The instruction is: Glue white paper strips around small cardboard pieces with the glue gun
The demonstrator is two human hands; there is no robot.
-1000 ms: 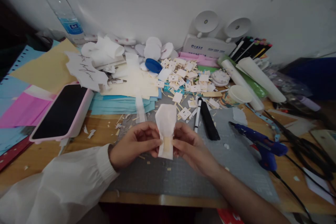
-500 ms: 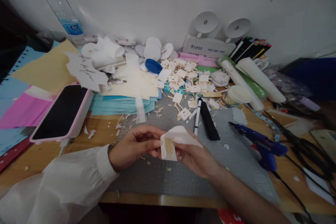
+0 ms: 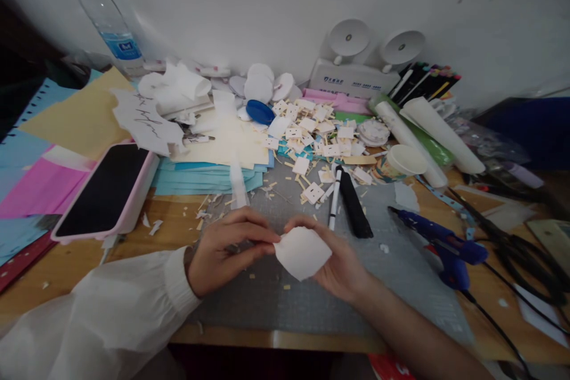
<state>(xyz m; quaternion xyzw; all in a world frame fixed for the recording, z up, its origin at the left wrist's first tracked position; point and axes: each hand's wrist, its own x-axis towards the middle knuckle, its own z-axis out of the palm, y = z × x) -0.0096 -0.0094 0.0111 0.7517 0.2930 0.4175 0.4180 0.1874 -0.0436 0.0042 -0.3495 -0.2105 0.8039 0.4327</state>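
A small white piece of paper (image 3: 303, 254) is held up over the grey cutting mat (image 3: 249, 309), its plain face toward me. My left hand (image 3: 234, 249) pinches its left edge between thumb and forefinger. From behind and the right, my right hand (image 3: 338, 258) grips the same piece, with some of its fingers hidden by the paper. Just beyond my hands lie a white marker (image 3: 335, 199) and a black pen-like object (image 3: 355, 205). Further back is a heap of small white paper squares with drawn marks and yellow strips (image 3: 307, 130).
To the left lies a phone in a pink case (image 3: 104, 190) beside coloured paper. A blue glue gun (image 3: 439, 237) and black scissors (image 3: 516, 255) rest on the right. A paper cup (image 3: 401, 163) and a water bottle (image 3: 104, 18) stand farther back.
The paper has been turned over: its face with the yellow strip is now hidden and a plain white face shows. Both hands have shifted slightly around it.
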